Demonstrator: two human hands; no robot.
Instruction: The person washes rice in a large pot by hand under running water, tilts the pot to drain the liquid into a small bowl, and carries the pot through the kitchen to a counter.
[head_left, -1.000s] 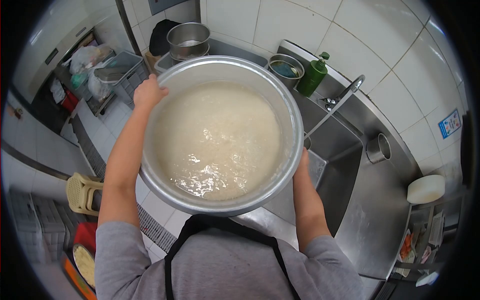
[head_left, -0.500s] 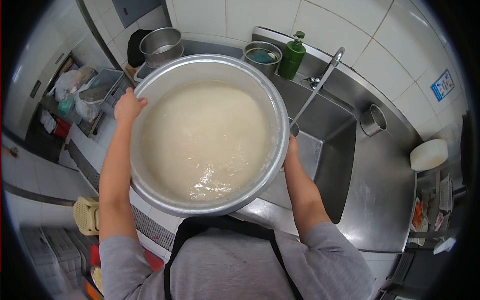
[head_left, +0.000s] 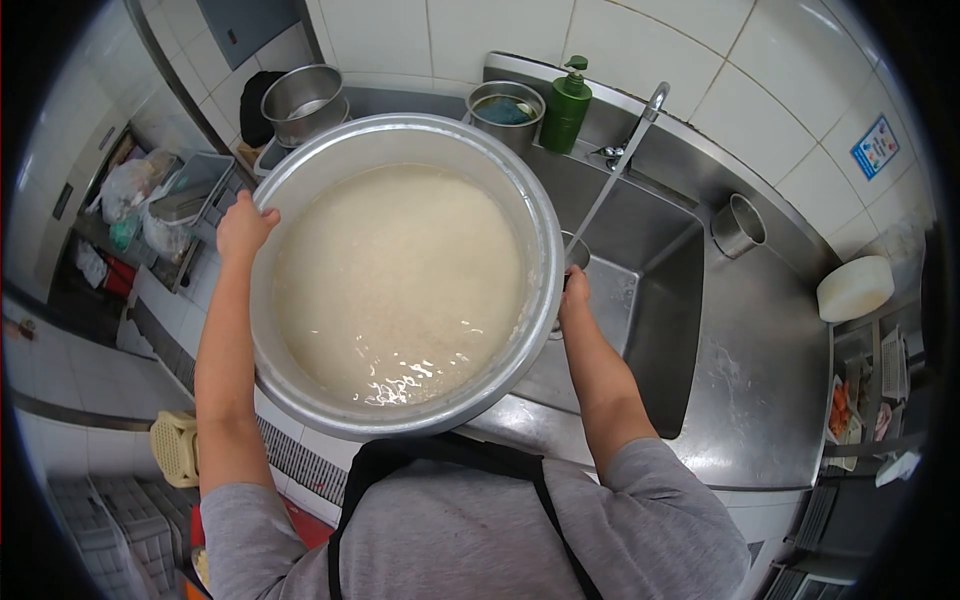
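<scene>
A large round aluminum pot (head_left: 410, 140) is held up in front of my body, over the near left part of the sink. Cloudy, whitish liquid (head_left: 400, 270) fills much of it, with what look like pale rice grains below and bright glints near the front. My left hand (head_left: 243, 228) is closed on the pot at its upper left side. On the opposite side my right hand (head_left: 574, 297) grips the pot, its fingers partly hidden by the rim. Beyond the right hand, water runs from the faucet (head_left: 655, 103) into a metal container (head_left: 577, 252) in the sink.
The steel sink (head_left: 668, 330) lies to the right, with a metal cup (head_left: 738, 226) on the counter beyond. A green pump bottle (head_left: 566, 110) and a metal bowl (head_left: 506, 108) stand behind. Metal pots (head_left: 303, 103) sit at back left; a beige stool (head_left: 174, 450) is below left.
The head view has shifted slightly, so the surroundings appear a little further left. Glints on the liquid have moved and spread. Both hands keep their hold on the pot.
</scene>
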